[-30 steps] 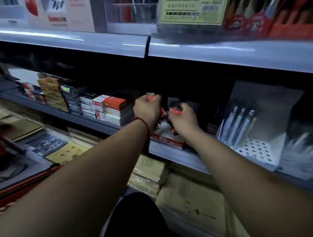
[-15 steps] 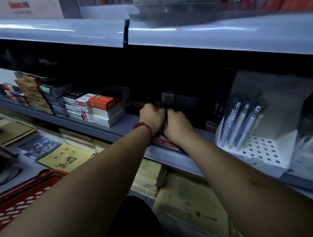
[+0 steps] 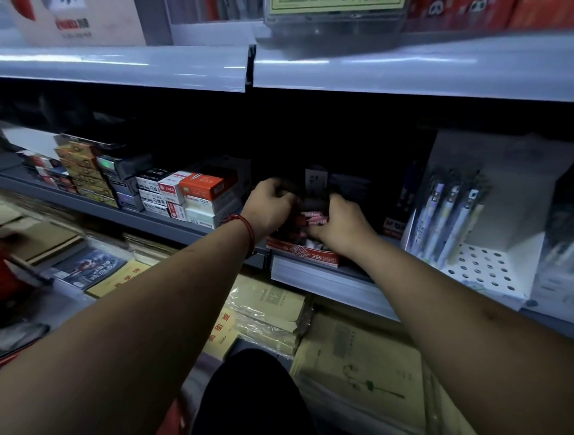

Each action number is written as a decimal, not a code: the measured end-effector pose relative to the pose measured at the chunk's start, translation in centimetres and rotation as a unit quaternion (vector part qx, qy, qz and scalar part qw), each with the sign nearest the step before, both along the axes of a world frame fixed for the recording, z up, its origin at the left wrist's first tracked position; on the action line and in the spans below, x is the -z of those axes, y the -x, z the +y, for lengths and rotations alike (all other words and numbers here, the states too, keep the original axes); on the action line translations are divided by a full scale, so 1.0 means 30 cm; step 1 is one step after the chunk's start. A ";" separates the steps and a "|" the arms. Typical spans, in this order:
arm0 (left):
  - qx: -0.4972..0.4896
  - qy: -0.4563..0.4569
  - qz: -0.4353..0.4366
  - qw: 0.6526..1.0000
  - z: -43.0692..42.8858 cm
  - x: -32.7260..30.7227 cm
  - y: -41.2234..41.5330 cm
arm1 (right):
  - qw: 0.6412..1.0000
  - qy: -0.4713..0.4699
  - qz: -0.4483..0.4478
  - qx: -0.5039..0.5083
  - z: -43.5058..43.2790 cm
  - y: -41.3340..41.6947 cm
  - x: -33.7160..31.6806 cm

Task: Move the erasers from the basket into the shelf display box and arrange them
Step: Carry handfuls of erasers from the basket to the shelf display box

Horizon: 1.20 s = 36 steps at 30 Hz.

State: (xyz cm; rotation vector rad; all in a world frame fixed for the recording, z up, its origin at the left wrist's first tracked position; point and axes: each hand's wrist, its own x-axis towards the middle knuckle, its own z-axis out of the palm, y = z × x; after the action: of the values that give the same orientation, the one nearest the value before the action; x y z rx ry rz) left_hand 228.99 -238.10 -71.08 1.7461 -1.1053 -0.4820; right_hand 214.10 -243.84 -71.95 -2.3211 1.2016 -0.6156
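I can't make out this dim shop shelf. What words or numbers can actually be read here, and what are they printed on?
"2B": front of the red display box under both hands.
"05": pale box below the orange box, left of the left hand.
Blurred, unreadable: print on the erasers, the stacked small boxes, the pen packs, the yellow booklets and the signs on the top shelf.

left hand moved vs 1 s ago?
Yes. The left hand dropped from above the red 2B display box down into it, beside the right hand.
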 end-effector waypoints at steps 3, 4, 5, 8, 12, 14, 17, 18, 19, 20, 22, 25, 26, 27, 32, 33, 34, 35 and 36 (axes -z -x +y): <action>0.014 0.008 -0.057 0.998 0.042 -0.001 -0.024 | 1.000 0.027 -0.002 -0.010 0.010 0.010 -0.006; 0.011 0.008 -0.080 0.997 0.061 -0.002 -0.030 | 0.999 0.037 0.001 -0.010 0.017 0.013 -0.007; 0.005 0.004 -0.103 0.995 0.084 -0.005 -0.037 | 0.999 0.049 0.008 -0.011 0.026 0.015 -0.009; 0.001 -0.018 -0.156 0.988 0.161 -0.009 -0.072 | 0.996 0.077 0.028 -0.029 0.066 0.007 -0.020; 0.002 -0.062 -0.241 0.969 0.293 -0.018 -0.128 | 0.990 0.116 0.034 -0.073 0.160 -0.057 -0.046; -0.008 -0.081 -0.269 0.960 0.375 -0.021 -0.168 | 0.985 0.126 0.044 -0.113 0.222 -0.118 -0.059; -0.024 -0.122 -0.300 0.946 0.518 -0.007 -0.251 | 0.973 0.138 0.056 -0.179 0.330 -0.240 -0.066; -0.033 -0.137 -0.308 0.941 0.567 0.004 -0.285 | 0.969 0.139 0.056 -0.199 0.370 -0.287 -0.063; -0.043 -0.149 -0.311 0.938 0.617 0.016 -0.321 | 0.965 0.137 0.054 -0.218 0.410 -0.335 -0.056; -0.054 -0.154 -0.310 0.937 0.668 0.030 -0.360 | 0.961 0.134 0.054 -0.237 0.452 -0.386 -0.046; -0.076 -0.157 -0.304 0.936 0.771 0.067 -0.444 | 0.951 0.124 0.052 -0.278 0.533 -0.489 -0.011; -0.106 -0.185 -0.285 0.934 0.933 0.150 -0.563 | 0.937 0.107 0.062 -0.328 0.649 -0.644 0.072; -0.114 -0.201 -0.281 0.932 0.987 0.186 -0.599 | 0.931 0.101 0.070 -0.344 0.686 -0.693 0.104; -0.124 -0.215 -0.278 0.928 1.041 0.224 -0.631 | 0.924 0.094 0.078 -0.362 0.721 -0.741 0.140; -0.151 -0.295 -0.229 0.915 1.293 0.482 -0.800 | 0.881 0.068 0.144 -0.445 0.880 -0.965 0.380; -0.152 -0.314 -0.217 0.912 1.338 0.541 -0.830 | 0.872 0.061 0.161 -0.458 0.908 -1.002 0.439; -0.148 -0.332 -0.205 0.909 1.379 0.604 -0.858 | 0.862 0.056 0.181 -0.471 0.933 -1.035 0.502; -0.142 -0.352 -0.196 0.904 1.417 0.666 -0.881 | 0.850 0.051 0.202 -0.485 0.956 -1.066 0.569; -0.133 -0.369 -0.189 0.900 1.453 0.730 -0.903 | 0.837 0.048 0.223 -0.498 0.977 -1.097 0.636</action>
State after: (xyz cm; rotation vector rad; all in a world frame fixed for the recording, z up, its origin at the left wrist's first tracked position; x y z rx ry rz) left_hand 256.08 -194.52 -92.99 2.7091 -0.9753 -0.4271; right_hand 247.01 -214.54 -91.04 -2.8009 -0.0418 0.2647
